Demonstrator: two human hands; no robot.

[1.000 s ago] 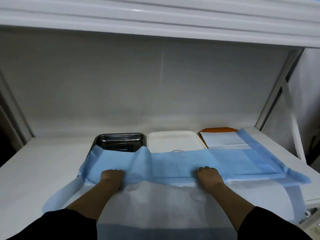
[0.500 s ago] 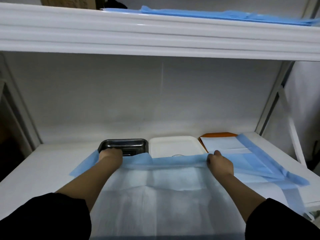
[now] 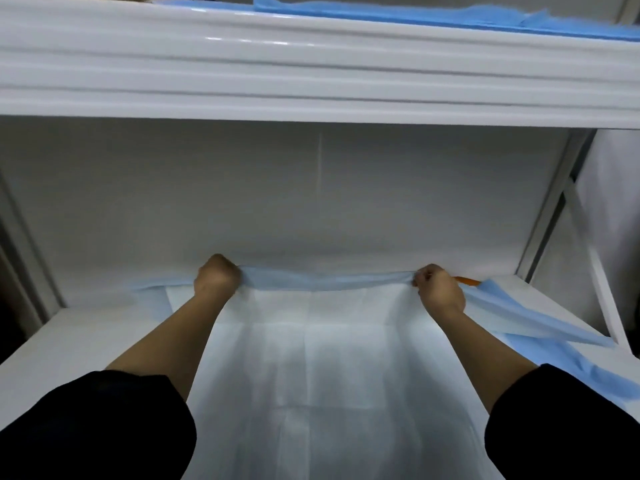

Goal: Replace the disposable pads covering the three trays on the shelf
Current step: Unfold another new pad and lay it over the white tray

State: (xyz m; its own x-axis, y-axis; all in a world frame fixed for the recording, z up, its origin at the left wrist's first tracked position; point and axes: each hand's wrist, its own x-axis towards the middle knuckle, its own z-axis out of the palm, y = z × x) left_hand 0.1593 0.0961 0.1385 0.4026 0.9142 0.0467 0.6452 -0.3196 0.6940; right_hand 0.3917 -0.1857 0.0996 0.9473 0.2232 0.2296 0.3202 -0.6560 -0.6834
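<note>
A large disposable pad [image 3: 322, 358], white in the middle with a blue border, lies spread over the shelf and hides the steel and white trays. My left hand [image 3: 216, 277] grips its far blue edge near the back wall on the left. My right hand [image 3: 438, 289] pinches the same edge on the right. Only a sliver of the orange tray [image 3: 467, 280] shows just right of my right hand. The pad's right part [image 3: 526, 317] is folded over and hangs past the shelf's right side.
The white upper shelf [image 3: 311, 64] juts out overhead and carries more blue pads [image 3: 415, 13]. A white frame post [image 3: 550, 209] stands at the right. The back wall [image 3: 311, 202] is close behind my hands. Bare shelf surface [image 3: 62, 344] shows at the left.
Both hands have carried the pad's far edge from the shelf's front toward the back wall, and the steel and white trays are now covered. The view has tilted upward.
</note>
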